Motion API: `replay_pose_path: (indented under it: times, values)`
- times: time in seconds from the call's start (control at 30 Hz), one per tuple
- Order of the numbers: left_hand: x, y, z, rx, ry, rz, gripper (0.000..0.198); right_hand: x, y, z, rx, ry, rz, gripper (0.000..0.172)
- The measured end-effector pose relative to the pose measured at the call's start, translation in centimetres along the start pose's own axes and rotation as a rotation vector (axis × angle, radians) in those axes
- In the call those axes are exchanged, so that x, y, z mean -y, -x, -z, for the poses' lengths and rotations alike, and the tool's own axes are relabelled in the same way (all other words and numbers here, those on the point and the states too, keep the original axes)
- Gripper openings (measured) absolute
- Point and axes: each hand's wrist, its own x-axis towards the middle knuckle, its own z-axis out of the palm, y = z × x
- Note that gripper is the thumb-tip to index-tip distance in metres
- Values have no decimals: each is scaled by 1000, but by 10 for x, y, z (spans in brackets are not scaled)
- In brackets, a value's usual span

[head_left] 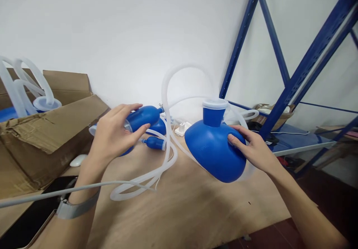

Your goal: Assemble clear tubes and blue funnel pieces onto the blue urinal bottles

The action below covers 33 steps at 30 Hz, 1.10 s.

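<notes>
Clock positions are taken from the centre of the view. The hands are well apart. Left hand [112, 129], at 9 o'clock: thumb and fingers closed around a blue bulb-shaped fitting [144, 116], its narrow tip pointing between 2 and 3 o'clock. Right hand [253, 144], between 3 and 4 o'clock: gripping the right flank of a round-bellied blue plastic bottle [212, 148], located at 4 o'clock, neck up, white cap [215, 103] fitted. Whether its base bears on the wooden table [209, 211] cannot be told. A translucent white hose [164, 88] arches at 12 o'clock and lies looped at 7 o'clock. An open cardboard box [74, 116] stands at 9 o'clock; a white computer mouse [78, 160] and smartphone [30, 211] lie at 8 o'clock. Blue metal shelving [273, 36] stands at 2 o'clock.
</notes>
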Motion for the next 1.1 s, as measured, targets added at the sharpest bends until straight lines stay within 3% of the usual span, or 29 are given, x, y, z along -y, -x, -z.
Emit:
replay_pose_path:
  times: [0.17, 0.37, 0.5, 0.63, 0.77, 0.93, 1.1]
  values:
    - [-25, 7, -35, 45, 144, 78, 40, -11, 12, 12, 48, 28, 21, 63]
    - [-60, 22, -68, 222, 395, 206, 38, -8, 35, 19, 76, 141, 51, 66]
    - [-76, 31, -73, 352, 400, 171, 37, 3, 46, 8, 74, 276, 68, 67]
    - [-78, 34, -71, 448, 360, 164, 33, 11, 51, -6, 101, 355, 86, 63]
    - [-76, 33, -73, 491, 343, 192, 39, 19, 56, -13, 156, 324, 65, 55]
    - [-81, 41, -85, 495, 385, 171, 42, 26, 64, -22, 173, 297, 64, 57]
    - [-80, 49, -96, 560, 436, 174, 64, 27, 66, -19, 85, 255, 30, 49]
